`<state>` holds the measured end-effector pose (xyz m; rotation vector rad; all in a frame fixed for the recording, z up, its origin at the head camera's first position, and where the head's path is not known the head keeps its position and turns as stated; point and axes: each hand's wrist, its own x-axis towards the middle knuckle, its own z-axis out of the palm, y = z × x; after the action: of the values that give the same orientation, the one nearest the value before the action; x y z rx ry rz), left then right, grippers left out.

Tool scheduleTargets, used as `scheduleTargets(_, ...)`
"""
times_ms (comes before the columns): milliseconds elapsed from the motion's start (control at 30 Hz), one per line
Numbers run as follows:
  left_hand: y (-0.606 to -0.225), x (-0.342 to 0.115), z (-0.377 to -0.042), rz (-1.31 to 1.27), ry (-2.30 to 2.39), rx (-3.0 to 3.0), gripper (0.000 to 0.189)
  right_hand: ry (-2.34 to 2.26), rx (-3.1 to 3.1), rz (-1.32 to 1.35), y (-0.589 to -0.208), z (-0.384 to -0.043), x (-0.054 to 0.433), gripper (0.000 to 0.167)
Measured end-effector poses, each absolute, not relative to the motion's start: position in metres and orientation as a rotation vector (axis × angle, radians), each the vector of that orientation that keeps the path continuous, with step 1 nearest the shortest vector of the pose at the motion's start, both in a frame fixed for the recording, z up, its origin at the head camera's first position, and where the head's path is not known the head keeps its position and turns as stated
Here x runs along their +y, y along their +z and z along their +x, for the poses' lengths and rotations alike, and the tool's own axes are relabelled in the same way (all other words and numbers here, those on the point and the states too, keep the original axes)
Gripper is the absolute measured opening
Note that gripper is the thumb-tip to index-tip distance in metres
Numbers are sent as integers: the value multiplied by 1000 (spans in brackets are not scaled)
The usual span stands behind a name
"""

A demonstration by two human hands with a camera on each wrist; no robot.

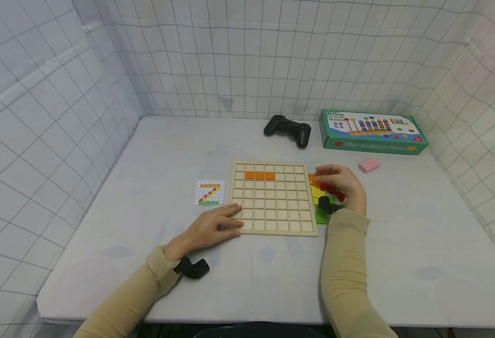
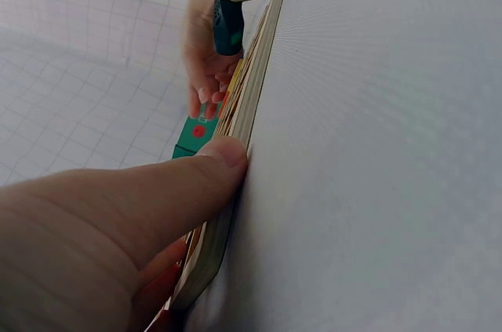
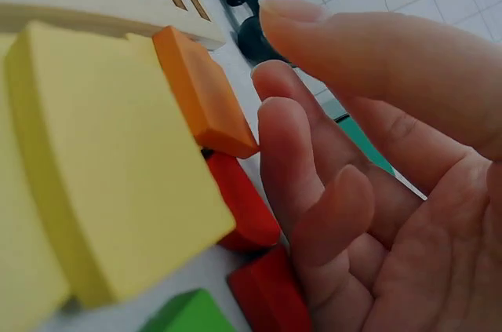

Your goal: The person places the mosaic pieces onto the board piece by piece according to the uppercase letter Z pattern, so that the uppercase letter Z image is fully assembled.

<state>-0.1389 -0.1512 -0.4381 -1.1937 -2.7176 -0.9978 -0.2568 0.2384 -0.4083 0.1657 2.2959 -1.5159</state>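
Note:
A wooden grid board (image 1: pixel 277 204) lies flat, with three orange tiles (image 1: pixel 260 175) side by side in its second row from the back. My left hand (image 1: pixel 211 226) rests at the board's near left corner, fingers extended over its edge. In the left wrist view the thumb (image 2: pixel 188 191) presses against the board's side. Just right of the board, my right hand (image 1: pixel 338 180) hovers at loose tiles, its fingers loosely bent around nothing. Its own wrist view has an orange tile (image 3: pixel 205 95), red tiles (image 3: pixel 245 205), large yellow tiles (image 3: pixel 118 167) and a green tile (image 3: pixel 192 315) beside the fingers.
A small pattern card (image 1: pixel 209 192) lies left of the board. Behind are a black game controller (image 1: pixel 288 130) and a green Ring Challenge Game box (image 1: pixel 374 132). A pink block (image 1: pixel 369 165) sits right of my right hand. Gridded white curtains (image 1: pixel 247 61) enclose the table.

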Motion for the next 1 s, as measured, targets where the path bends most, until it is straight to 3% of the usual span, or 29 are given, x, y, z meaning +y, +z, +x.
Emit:
scheduleTargets(600, -438, -151, -138, -1215, -1002, -2661, 28, -1492, 2232, 195, -410, -258, 237, 55)
scheduleTargets(1000, -439, -151, -138, -1216, -1012, -2654, 28, -1420, 2344, 170, -408, -262, 232, 47)
